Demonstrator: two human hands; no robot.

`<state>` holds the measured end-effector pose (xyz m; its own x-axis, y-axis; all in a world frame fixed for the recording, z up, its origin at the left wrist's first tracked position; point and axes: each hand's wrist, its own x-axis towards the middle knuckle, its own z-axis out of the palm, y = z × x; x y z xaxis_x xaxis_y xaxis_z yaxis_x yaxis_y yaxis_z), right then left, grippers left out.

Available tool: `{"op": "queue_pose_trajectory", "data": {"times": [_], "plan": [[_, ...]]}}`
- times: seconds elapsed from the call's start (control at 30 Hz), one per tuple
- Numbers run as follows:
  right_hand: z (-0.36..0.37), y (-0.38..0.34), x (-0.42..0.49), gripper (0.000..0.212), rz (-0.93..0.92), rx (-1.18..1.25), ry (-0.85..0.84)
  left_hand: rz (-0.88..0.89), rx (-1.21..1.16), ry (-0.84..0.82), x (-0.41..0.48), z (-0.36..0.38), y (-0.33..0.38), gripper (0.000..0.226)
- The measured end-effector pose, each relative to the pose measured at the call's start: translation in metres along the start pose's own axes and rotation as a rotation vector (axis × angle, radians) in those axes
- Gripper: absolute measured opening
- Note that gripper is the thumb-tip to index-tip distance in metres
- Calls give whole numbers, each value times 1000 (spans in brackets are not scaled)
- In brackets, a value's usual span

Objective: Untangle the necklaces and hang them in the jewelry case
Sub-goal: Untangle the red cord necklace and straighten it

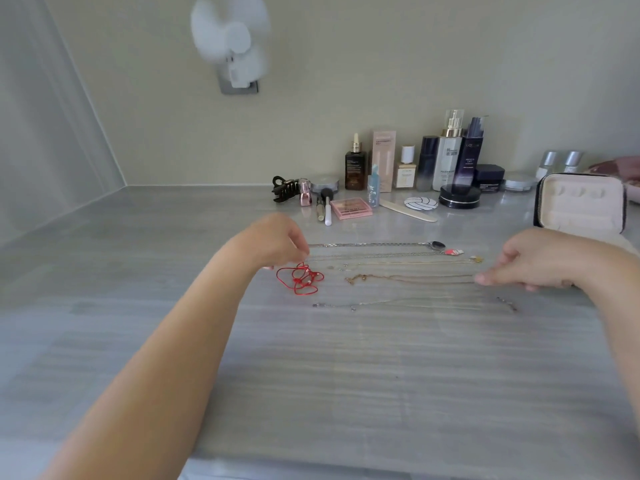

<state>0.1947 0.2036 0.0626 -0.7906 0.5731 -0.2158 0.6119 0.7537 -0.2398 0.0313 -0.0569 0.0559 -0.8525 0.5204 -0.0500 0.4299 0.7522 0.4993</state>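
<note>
Necklaces on the grey tabletop (pixel 346 375), between the two hands: five chains in separate, near-parallel rows running left to right. From the back: silver chain with dark oval pendant (pixel 438 244); second silver chain with red pendant (pixel 454 252), just beside the first; thin gold chain (pixel 415 262); rose-gold chain (pixel 408 278); fine pale chain (pixel 415 301) nearest the viewer. Red cord necklace (pixel 299 279) at the left end of the rows, bunched in overlapping loops, apparently not yet untangled. Left hand (pixel 277 242) just above the red cord, fingers curled down with tips together near the left ends of the back chains; gripping cord or chain, or nothing, impossible to tell. Right hand (pixel 530 263) at the right end of the rose-gold chain, one fingertip (pixel 482 279) at or on its end; pinch or mere touch not discernible. Jewelry case (pixel 581 202) open at the right rear of the table, well apart from the red cord; nothing seen hanging in it. Judged stage: untangling largely done for the five chains, red cord left; hanging not yet begun. Behind: row of cosmetic bottles and jars (pixel 450 157), hair claw (pixel 285 188), small fan (pixel 232 39) on the wall
</note>
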Motion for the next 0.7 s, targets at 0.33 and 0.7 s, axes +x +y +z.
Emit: {"op": "queue_pose_trajectory", "data": {"times": [0.33, 0.7], "plan": [[10, -17, 3, 29, -213, 146, 282, 24, 116, -95, 6, 17, 1, 16], [35, -62, -13, 15, -694, 691, 438, 301, -862, -62, -17, 14, 40, 17]]}}
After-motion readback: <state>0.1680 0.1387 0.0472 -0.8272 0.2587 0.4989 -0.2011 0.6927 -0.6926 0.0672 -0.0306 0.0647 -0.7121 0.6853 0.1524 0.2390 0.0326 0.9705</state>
